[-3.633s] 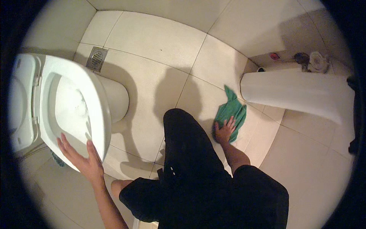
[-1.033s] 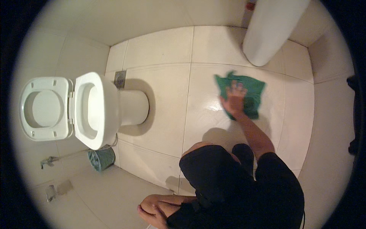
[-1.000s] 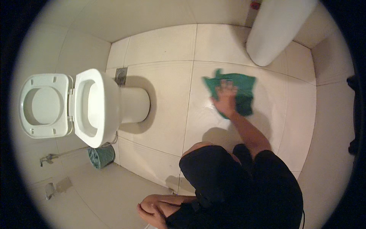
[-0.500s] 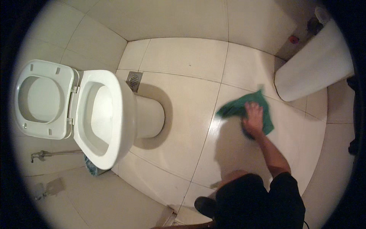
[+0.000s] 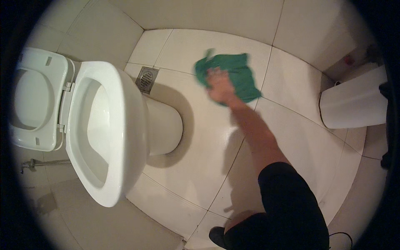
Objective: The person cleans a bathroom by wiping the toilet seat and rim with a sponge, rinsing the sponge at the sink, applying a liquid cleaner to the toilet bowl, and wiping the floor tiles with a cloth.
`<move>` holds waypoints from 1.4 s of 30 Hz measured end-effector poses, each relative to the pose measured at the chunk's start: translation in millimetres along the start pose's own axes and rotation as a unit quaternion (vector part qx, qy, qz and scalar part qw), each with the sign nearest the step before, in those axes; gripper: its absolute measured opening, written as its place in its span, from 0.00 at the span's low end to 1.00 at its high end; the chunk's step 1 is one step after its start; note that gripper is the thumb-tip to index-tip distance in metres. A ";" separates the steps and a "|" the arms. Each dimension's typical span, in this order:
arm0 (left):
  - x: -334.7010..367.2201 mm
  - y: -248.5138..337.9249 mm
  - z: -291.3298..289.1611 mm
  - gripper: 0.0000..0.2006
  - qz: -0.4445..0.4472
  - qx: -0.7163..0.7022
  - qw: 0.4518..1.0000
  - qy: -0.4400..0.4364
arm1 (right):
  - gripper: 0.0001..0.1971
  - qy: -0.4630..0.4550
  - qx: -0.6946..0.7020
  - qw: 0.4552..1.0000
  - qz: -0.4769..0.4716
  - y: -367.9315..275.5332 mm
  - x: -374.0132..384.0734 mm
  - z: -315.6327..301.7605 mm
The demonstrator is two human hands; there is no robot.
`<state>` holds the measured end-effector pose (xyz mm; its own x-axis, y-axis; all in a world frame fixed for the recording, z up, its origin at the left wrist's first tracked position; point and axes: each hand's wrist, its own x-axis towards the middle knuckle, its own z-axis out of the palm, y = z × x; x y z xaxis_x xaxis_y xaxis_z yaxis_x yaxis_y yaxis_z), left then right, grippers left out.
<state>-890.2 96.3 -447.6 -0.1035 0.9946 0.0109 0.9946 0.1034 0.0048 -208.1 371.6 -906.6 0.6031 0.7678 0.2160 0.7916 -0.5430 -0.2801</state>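
Observation:
My right hand lies palm down on a green cloth, pressing it against the pale floor tiles. Its fingers look stretched out over the cloth rather than wrapped round it, though motion blurs them a little. The cloth is spread out, mostly to the right of my fingers, with one small corner sticking up beyond them. My right forearm reaches forward and left from a black sleeve. My left hand is out of the picture.
A white toilet stands at the left, its seat and lid raised. Behind its base a square metal drain sits in the floor. At the right is a white cylindrical fixture near the wall. My dark shoe shows at the bottom.
My right hand has swept the green cloth forward and left across the floor, from near the white cylinder toward the drain. The whole view has shifted, and the forearm at the bottom edge has gone.

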 end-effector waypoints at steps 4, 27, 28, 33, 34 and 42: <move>-11.8 -5.7 -4.1 0.42 0.002 0.004 1.000 0.018 | 0.43 -0.092 0.256 0.962 -0.029 -141.0 -98.8 18.8; 33.1 45.8 55.6 0.48 0.333 0.041 0.941 0.044 | 0.33 0.150 -0.125 0.853 0.485 220.8 -636.9 -207.5; 39.6 48.5 58.8 0.44 0.340 0.026 0.940 0.030 | 0.35 0.128 -0.173 0.821 0.529 224.7 -678.8 -216.5; 47.5 44.6 73.5 0.33 0.310 -0.018 0.950 0.022 | 0.32 0.000 -0.227 0.751 0.620 223.5 -752.5 -211.1; 46.0 43.0 72.6 0.31 0.342 -0.041 0.938 0.026 | 0.31 0.061 -0.168 0.792 0.584 222.7 -746.6 -201.9; 25.2 34.6 69.9 0.25 0.241 -0.145 0.959 0.031 | 0.16 0.074 0.204 0.950 0.227 148.9 -566.7 -51.7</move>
<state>-858.2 125.7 -517.1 0.3593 0.9225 0.1412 0.8848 -0.3848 0.2628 -427.0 -162.1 -1022.3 0.9040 0.4140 0.1067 0.3615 -0.6070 -0.7077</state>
